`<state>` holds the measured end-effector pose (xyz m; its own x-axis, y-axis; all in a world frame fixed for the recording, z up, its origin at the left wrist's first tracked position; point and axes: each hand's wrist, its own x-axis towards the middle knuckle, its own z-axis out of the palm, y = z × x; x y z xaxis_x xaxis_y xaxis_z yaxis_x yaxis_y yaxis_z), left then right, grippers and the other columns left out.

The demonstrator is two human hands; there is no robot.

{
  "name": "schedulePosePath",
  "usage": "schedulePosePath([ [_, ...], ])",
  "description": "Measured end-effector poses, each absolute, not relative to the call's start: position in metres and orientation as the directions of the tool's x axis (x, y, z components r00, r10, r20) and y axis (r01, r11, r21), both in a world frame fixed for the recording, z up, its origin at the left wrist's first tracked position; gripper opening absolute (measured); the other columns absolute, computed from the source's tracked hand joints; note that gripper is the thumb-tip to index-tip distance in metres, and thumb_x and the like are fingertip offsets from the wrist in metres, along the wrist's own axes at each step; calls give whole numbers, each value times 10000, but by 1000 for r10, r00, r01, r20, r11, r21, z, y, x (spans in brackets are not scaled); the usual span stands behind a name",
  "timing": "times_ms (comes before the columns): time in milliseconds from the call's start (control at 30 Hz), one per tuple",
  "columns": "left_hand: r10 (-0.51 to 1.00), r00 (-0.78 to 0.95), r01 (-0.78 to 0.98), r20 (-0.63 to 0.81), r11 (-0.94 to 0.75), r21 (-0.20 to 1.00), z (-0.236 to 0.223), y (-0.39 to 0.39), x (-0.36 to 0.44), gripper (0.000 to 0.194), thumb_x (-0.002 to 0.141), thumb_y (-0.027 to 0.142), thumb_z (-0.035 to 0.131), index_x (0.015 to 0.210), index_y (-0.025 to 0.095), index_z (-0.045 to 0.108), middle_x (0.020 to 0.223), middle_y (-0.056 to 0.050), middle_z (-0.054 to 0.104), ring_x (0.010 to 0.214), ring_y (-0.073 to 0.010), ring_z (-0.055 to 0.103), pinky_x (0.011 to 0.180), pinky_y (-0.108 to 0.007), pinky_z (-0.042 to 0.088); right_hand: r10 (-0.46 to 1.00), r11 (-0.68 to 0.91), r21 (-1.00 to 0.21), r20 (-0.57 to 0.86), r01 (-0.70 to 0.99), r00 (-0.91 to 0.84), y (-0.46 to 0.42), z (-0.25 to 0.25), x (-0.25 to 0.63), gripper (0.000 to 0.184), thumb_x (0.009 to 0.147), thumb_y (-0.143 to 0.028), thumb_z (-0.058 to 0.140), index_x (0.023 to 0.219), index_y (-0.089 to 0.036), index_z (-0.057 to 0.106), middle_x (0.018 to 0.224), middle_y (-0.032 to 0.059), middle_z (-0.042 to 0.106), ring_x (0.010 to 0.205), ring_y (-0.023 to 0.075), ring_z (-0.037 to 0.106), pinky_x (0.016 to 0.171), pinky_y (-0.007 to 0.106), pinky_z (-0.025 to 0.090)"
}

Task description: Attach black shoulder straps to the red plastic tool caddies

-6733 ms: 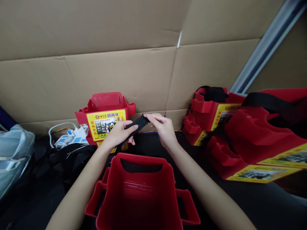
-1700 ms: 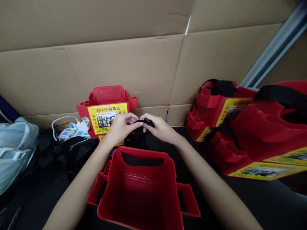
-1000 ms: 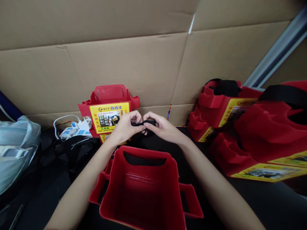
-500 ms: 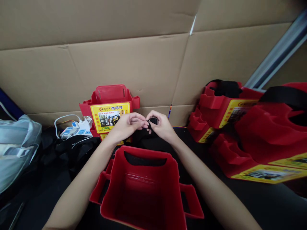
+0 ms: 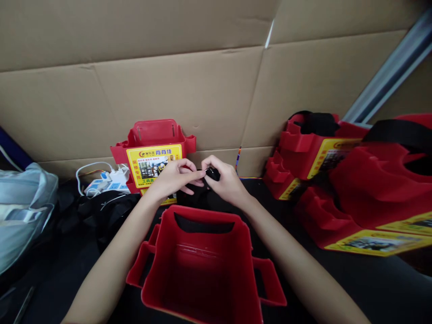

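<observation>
At the centre of the frame, your right hand (image 5: pixel 227 180) pinches a glossy black piece (image 5: pixel 212 173) between thumb and fingers, while your left hand (image 5: pixel 177 179) meets it, thumb and forefinger pressed together at its edge. Below them, an open red bin (image 5: pixel 199 265) stands on the black surface (image 5: pixel 67 279) at lower centre.

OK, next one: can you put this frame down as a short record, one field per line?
right hand: grip closed on a small glossy black piece
left hand: fingertips at the near end of that piece; whether they pinch it is unclear
below hands: open red tool box, side loops spread
behind left hand: labelled red tool box
right side: stacked red tool boxes, black straps
left side: power strip, pale translucent bag
backdrop: cardboard
</observation>
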<state>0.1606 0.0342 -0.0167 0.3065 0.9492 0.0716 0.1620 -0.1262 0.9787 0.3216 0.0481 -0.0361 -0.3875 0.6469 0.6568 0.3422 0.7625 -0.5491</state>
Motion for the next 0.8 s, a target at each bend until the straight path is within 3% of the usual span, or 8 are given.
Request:
schedulePosePath([
  [133,930,364,117,58,-108,987,-18,37,156,170,723,274,633,804,146,556,766,-73,692,810,-192,673,557,-214,553,666,744,-577,607,336,-433,46,-32,326,81,776,-159,463,747,-198,398,681,-26,443,600,97,425,584,222,352],
  [333,894,430,209,127,-235,949,-17,38,153,183,710,286,625,827,145,629,759,-77,699,807,-190,673,579,-213,557,712,692,-661,556,291,-429,47,-33,327,95,764,-154,478,737,-200,399,672,-32,439,584,93,440,555,219,383],
  [467,875,456,244,160,-296,924,-14,36,150,117,697,218,584,781,148,626,713,-51,687,768,-167,670,584,-214,553,713,637,-744,470,200,-520,46,-32,326,73,746,-128,478,772,-193,458,717,-22,477,602,90,470,547,217,435],
  [667,823,533,301,196,-400,866,-15,36,147,156,638,94,506,761,151,582,612,27,586,551,-76,569,542,-193,529,662,509,-859,350,54,-663,44,-28,329,38,781,-165,493,813,-176,475,776,-7,514,670,95,531,594,243,510],
  [800,825,507,383,251,-476,791,-15,34,149,118,650,108,491,730,149,567,603,23,538,503,-68,526,451,-159,477,620,447,-895,314,-6,-719,47,-27,335,118,779,-207,553,851,-168,468,771,-18,494,659,78,537,631,240,520],
])
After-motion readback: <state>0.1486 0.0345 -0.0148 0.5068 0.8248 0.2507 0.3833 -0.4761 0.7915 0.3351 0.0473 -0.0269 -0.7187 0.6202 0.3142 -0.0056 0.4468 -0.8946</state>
